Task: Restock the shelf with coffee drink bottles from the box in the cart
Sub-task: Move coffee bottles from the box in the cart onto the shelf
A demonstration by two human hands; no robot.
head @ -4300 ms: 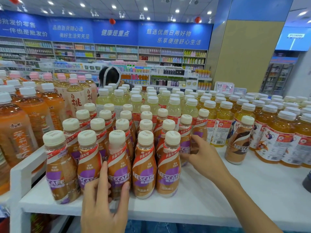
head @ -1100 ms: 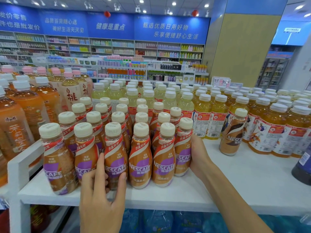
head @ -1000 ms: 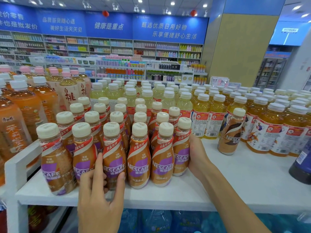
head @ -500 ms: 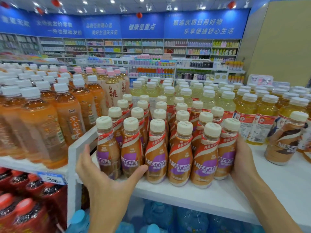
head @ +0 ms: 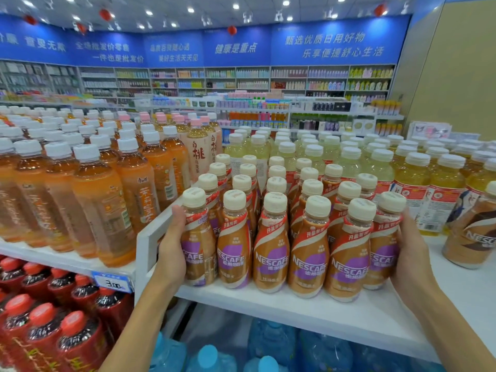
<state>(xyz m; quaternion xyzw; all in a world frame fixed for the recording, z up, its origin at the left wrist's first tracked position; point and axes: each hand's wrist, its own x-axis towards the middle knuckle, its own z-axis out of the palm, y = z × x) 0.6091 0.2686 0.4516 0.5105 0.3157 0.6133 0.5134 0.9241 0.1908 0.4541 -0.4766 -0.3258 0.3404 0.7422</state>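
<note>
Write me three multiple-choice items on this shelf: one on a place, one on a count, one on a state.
1. Where on the front row of coffee bottles does the left hand rest?
A) its left end
B) its right end
C) on top of it

2. How many bottles stand in that row?
A) three
B) six
C) nine

3. Those bottles are:
A) upright and capped
B) lying on their sides
C) uncapped

Answers:
1 A, the hand lies on the leftmost bottle, next to the white divider.
2 B, six stand between the left hand and the right hand.
3 A, each one stands with its cap on.
</note>
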